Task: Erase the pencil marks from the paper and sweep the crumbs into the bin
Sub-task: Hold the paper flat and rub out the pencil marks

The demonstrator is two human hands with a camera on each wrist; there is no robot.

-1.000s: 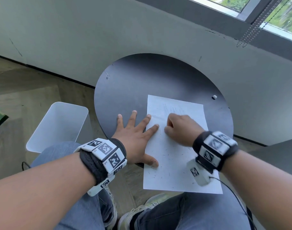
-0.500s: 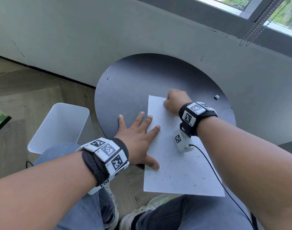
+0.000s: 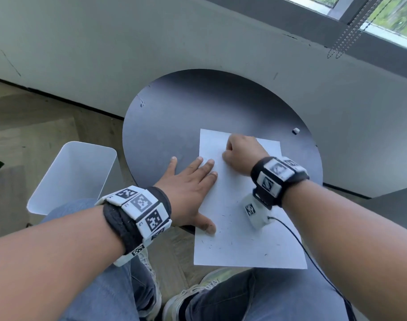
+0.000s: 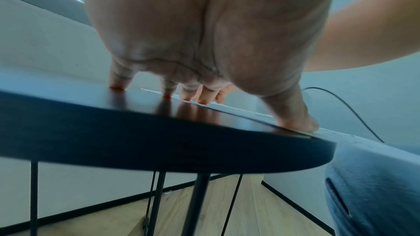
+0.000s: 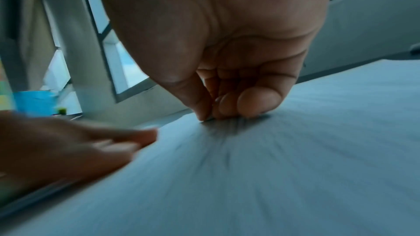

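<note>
A white sheet of paper (image 3: 239,239) lies on the round black table (image 3: 186,107), its near end hanging over the edge. My left hand (image 3: 193,181) lies flat with fingers spread, pressing the paper's left edge; the left wrist view shows the fingertips (image 4: 188,94) on the tabletop. My right hand (image 3: 240,154) is curled into a fist on the upper part of the sheet. In the right wrist view its thumb and fingers (image 5: 216,112) pinch a small pale eraser against the paper (image 5: 284,168), mostly hidden. Dark crumbs (image 3: 230,228) dot the lower half.
A white plastic bin (image 3: 75,174) stands on the wooden floor left of the table, beside my knee. A small white lump (image 3: 295,130) sits at the table's far right. A grey wall runs behind the table. My legs are under the paper's overhang.
My right hand went from mid-sheet up to the paper's top edge, then came back down a little, rubbing. The left hand has stayed flat in place.
</note>
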